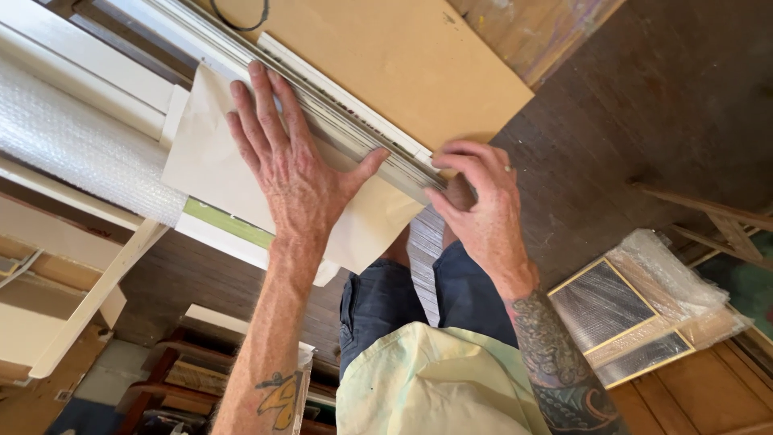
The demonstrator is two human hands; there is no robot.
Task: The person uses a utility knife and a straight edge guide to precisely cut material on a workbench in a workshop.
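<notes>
While the left hand (294, 169) lies flat and spread on a sheet of tan paper (217, 165) in the middle of the frame, its fingers point toward the upper left and its thumb reaches out to touch a long pale frame (322, 101) that runs diagonally from the top left down to the centre. The right hand (479, 197), just right of centre, has its fingers curled and pinched narrow on the lower end of that frame, at the corner. The paper is folded up against the frame's side and hangs over the edge of a white bench (221, 234). Beyond the frame, at the top, lies a brown board (419, 64). A roll of bubble wrap (76, 145) sits at the left edge. In the lower right, on the wooden floor, a gold-edged picture (616, 318) leans, partly wrapped in clear plastic.
</notes>
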